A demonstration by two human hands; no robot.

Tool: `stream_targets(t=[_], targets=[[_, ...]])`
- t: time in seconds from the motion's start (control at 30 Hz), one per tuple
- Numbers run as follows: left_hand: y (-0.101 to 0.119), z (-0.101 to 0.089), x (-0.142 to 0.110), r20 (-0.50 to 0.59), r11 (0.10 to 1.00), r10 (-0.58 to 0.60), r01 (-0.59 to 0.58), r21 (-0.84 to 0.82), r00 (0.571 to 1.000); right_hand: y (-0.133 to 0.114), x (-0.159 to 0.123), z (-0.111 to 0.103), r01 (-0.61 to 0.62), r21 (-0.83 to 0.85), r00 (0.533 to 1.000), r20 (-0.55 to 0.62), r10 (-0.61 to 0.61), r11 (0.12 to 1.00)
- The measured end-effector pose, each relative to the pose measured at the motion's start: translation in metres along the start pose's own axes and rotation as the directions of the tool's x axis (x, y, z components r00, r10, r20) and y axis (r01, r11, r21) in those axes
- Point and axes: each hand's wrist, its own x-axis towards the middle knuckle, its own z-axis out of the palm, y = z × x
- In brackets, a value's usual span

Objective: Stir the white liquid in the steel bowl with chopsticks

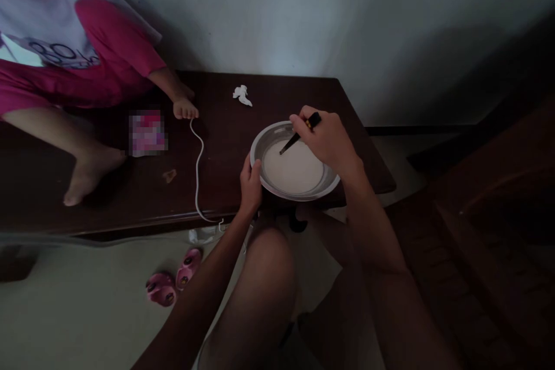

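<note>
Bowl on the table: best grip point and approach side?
Probably the bowl's near-left rim, from the near edge of the table. That is where the left hand pinches it. The rim flares out and the bowl holds white liquid, so keep it level. The right hand and its utensil block the far right side.

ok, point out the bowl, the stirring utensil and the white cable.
bowl [260,144], head view, bare left rim.
stirring utensil [289,144], head view, dark shaft over the white liquid.
white cable [198,173], head view, mid-run on the table.
</note>
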Motion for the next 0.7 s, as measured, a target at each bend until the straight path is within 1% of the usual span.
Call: stream_targets(t=[0.07,0.13,0.23,0.3,0.33,0.4,0.43,0.47,0.53,0.57,0.6,0.7], targets=[[0.001,0.000,0.000,-0.003,1.000,-0.004,0.004,-0.007,1.000,0.006,0.005,-0.004,0.014,-0.018,1.000,-0.011,-0.014,1.000],[0.001,0.001,0.000,-0.006,1.000,-0.001,0.001,-0.013,1.000,0.015,0.002,-0.013,-0.001,-0.031,0.999,-0.036,0.000,1.000],[0.000,0.002,-0.001,-0.002,1.000,-0.004,0.004,-0.025,1.000,0.029,-0.016,-0.032,-0.061,-0.006,0.996,-0.072,0.060,0.998],[-0.001,0.002,-0.001,-0.004,1.000,-0.009,0.009,-0.030,1.000,0.036,-0.035,-0.042,-0.133,0.081,0.987,-0.085,0.140,0.988],[-0.001,0.003,-0.001,-0.009,0.999,-0.012,0.011,-0.034,1.000,0.038,-0.043,-0.044,-0.163,0.136,0.982,-0.070,0.174,0.977],[-0.001,0.003,-0.001,-0.018,0.999,-0.018,0.017,-0.038,1.000,0.042,-0.056,-0.042,-0.189,0.249,0.980,-0.021,0.200,0.950],[-0.001,0.003,0.000,-0.023,0.999,-0.021,0.020,-0.038,1.000,0.044,-0.059,-0.038,-0.188,0.285,0.981,0.004,0.195,0.940],[-0.001,0.003,0.000,-0.026,0.999,-0.024,0.023,-0.038,0.999,0.047,-0.060,-0.033,-0.180,0.306,0.983,0.026,0.181,0.935],[-0.001,0.003,0.000,-0.034,0.999,-0.029,0.028,-0.037,0.999,0.054,-0.057,-0.025,-0.167,0.309,0.986,0.024,0.168,0.936],[-0.001,0.003,0.001,-0.037,0.999,-0.031,0.030,-0.035,0.999,0.058,-0.055,-0.023,-0.160,0.300,0.986,-0.007,0.169,0.941],[-0.001,0.003,0.001,-0.037,0.999,-0.033,0.032,-0.034,0.999,0.062,-0.054,-0.024,-0.158,0.289,0.981,-0.065,0.184,0.944],[-0.002,0.002,0.001,-0.028,0.999,-0.034,0.033,-0.030,0.999,0.071,-0.056,-0.034,-0.220,0.275,0.936,-0.209,0.282,0.936]])
